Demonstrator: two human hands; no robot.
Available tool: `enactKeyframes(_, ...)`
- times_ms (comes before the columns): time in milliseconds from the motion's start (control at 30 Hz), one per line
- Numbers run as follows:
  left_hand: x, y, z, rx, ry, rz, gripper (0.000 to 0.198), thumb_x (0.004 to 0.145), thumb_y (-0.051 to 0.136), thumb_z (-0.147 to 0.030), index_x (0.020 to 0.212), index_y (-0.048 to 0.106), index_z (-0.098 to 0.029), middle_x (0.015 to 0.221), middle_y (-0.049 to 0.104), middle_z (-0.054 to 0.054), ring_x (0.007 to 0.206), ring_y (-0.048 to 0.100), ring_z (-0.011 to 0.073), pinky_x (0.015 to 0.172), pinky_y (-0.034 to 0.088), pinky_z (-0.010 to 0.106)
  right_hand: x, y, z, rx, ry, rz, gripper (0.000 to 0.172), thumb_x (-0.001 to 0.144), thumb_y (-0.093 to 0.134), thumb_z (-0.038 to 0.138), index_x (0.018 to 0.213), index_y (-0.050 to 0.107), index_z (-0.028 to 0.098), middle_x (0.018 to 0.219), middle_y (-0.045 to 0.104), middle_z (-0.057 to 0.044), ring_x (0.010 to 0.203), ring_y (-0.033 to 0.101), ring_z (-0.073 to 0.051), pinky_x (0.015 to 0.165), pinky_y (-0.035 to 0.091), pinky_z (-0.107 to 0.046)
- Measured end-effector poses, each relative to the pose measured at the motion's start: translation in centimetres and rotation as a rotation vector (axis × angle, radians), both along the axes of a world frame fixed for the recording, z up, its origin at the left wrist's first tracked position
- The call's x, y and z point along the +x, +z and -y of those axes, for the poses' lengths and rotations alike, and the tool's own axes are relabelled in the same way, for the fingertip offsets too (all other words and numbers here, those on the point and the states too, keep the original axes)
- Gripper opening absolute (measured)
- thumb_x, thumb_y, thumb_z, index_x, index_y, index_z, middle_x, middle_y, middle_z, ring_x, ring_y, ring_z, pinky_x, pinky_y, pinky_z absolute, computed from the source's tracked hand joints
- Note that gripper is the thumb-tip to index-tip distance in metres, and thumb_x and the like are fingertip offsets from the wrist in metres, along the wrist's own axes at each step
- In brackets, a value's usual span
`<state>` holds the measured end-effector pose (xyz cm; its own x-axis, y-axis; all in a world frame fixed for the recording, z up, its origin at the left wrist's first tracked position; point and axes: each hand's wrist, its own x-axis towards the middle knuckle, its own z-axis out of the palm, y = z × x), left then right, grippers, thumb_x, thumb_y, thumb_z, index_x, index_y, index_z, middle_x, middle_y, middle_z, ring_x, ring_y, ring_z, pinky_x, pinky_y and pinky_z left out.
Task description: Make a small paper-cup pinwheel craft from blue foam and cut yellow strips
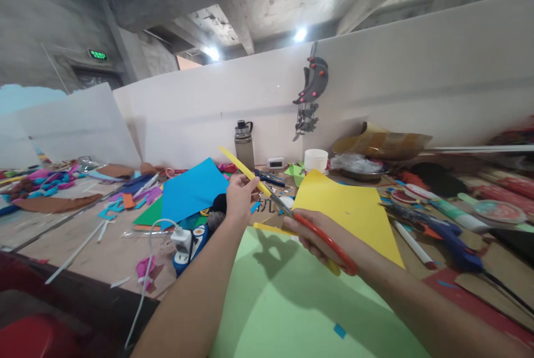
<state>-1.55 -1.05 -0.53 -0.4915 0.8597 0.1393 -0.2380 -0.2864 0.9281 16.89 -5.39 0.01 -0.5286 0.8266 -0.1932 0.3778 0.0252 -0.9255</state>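
Observation:
Between its thumb and fingers, my left hand (242, 197) pinches a narrow yellow paper strip (236, 162) that slants up to the left. My right hand (312, 230) is closed around the orange-red handles of a pair of scissors (329, 238). The scissor blades reach up to the lower end of the strip, near my left fingertips; whether they are cutting into it I cannot tell. Beneath both hands lies a light green sheet (267, 302). Another yellow strip (271, 229) lies near the sheet's top edge, partly behind my right hand. A large yellow sheet (346, 202) sits just beyond.
Left are blue paper (192, 191), a power strip (189, 249) with a white plug and cable, and scraps. A bottle (243, 147), white cups (316, 159) and a small display (275, 163) stand by the partition. A blue glue gun (450, 235) lies right.

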Motion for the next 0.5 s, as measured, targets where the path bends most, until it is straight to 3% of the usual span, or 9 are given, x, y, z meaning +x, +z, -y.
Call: enactKeyframes(500,0.03,-0.33,0.01,0.010,0.072,-0.106,0.031,0.057,0.077,-0.029,0.078,0.062,-0.013,0.072,0.064,0.004,0.058,0.060,0.0113,0.045,0.044,0.019,-0.21,-0.33,-0.19,-0.066,-0.010,-0.004,0.037,0.078,0.052,0.057,0.085,0.046,0.021,0.049,0.040,0.008,0.033,0.033,-0.005,0.029,0.029,-0.017)
